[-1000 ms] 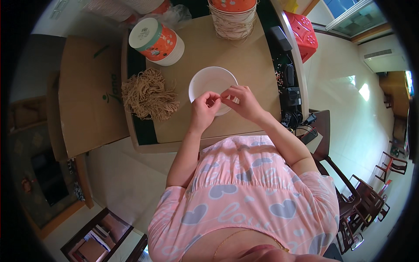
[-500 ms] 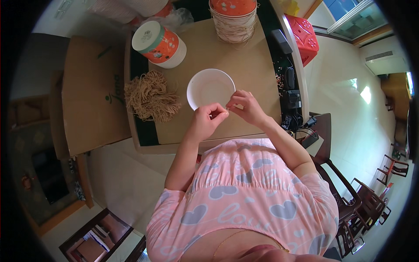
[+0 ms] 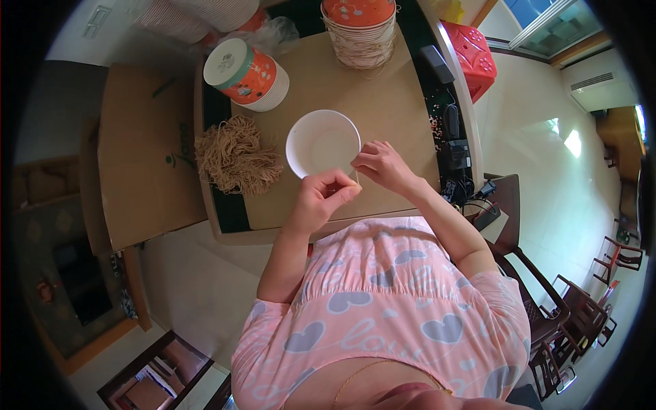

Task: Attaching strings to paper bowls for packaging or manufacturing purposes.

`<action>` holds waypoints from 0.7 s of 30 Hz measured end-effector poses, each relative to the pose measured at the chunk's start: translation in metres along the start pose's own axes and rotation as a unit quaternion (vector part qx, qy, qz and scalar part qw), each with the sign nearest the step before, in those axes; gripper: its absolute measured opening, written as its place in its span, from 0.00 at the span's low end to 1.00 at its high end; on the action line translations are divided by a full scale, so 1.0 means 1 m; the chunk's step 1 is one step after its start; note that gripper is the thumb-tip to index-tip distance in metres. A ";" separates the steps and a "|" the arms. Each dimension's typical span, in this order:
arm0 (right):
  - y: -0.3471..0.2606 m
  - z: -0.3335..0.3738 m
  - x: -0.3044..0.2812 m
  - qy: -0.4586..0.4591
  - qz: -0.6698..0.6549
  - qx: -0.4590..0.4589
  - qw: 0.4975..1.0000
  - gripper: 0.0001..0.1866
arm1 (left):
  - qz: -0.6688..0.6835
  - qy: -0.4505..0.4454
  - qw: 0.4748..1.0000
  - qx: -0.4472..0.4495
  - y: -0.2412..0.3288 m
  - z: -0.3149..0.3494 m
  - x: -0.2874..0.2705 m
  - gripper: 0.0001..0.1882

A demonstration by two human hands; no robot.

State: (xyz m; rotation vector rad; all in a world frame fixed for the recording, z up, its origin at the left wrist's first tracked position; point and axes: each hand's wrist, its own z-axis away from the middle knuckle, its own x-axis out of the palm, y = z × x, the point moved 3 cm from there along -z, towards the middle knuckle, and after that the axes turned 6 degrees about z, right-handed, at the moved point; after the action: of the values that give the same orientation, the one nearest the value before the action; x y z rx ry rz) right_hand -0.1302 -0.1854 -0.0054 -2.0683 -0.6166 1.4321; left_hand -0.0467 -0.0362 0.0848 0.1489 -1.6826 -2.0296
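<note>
A white paper bowl (image 3: 322,142) stands mouth up on the brown board in front of me. At its near right edge a short bit of thin pale string (image 3: 357,176) runs between my two hands. My left hand (image 3: 324,197) is closed, thumb and forefinger pinching the string's lower end. Close to the rim, my right hand (image 3: 384,166) is closed too, its fingertips on the upper end. Whether the string goes round the bowl I cannot tell. A loose heap of tan string (image 3: 238,156) lies to the left.
A stack of orange-and-green patterned paper bowls (image 3: 247,74) stands upside down at the back left. Another bowl stack (image 3: 359,34), wound with string, stands at the back. Black adapters and cables (image 3: 455,154) line the right edge. A large cardboard box (image 3: 147,160) is on the left.
My hands have drawn slightly apart, the left one lower, so more string shows between them. The bowl sits slightly further left in view and shows more of its inside.
</note>
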 end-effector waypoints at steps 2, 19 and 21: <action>0.001 0.000 0.000 -0.006 -0.006 0.001 1.000 0.05 | 0.021 0.016 1.000 0.013 0.002 -0.002 -0.002 0.02; 0.030 -0.046 0.006 -0.017 -0.005 0.072 0.997 0.03 | 0.101 0.145 0.984 0.012 -0.004 -0.002 -0.055 0.04; 0.036 -0.068 0.004 -0.002 -0.002 0.073 0.997 0.03 | 0.143 0.140 0.980 -0.004 -0.011 -0.001 -0.057 0.05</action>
State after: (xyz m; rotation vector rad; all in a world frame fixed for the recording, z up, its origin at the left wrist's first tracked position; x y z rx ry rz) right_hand -0.0625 -0.2216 -0.0127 -1.9500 -0.5024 1.4356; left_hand 0.0003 -0.0108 0.0615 0.1707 -1.4306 -1.7139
